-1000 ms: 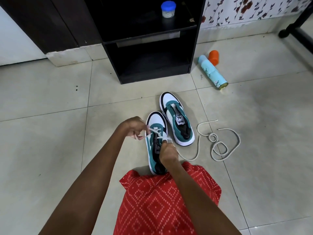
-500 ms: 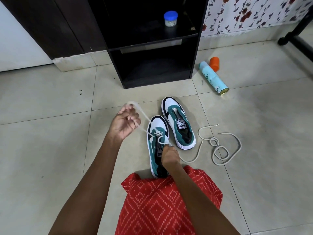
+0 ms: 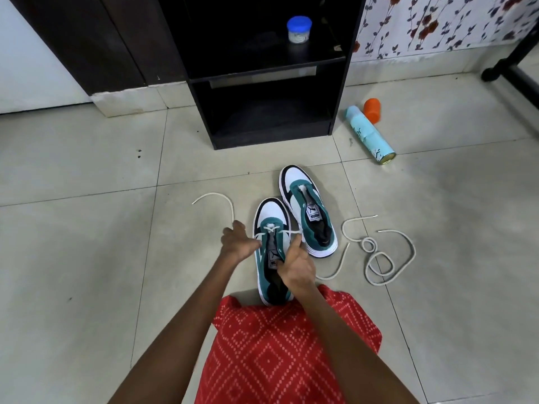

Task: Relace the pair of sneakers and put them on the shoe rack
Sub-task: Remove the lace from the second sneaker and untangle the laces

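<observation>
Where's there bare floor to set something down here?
Bare tiles lie left of the near sneaker past its lace end, and between the shoe rack and far sneaker. Crowded on the right: a loose lace coils there, spray can and orange cap beyond.

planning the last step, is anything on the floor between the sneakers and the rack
Nothing visible: bare tile lies between the sneakers and the rack. The spray can lies off to the right.

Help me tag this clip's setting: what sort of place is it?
Probably a home room: tiled floor, black shelf unit, floral wallpaper, a spray can lying about.
</observation>
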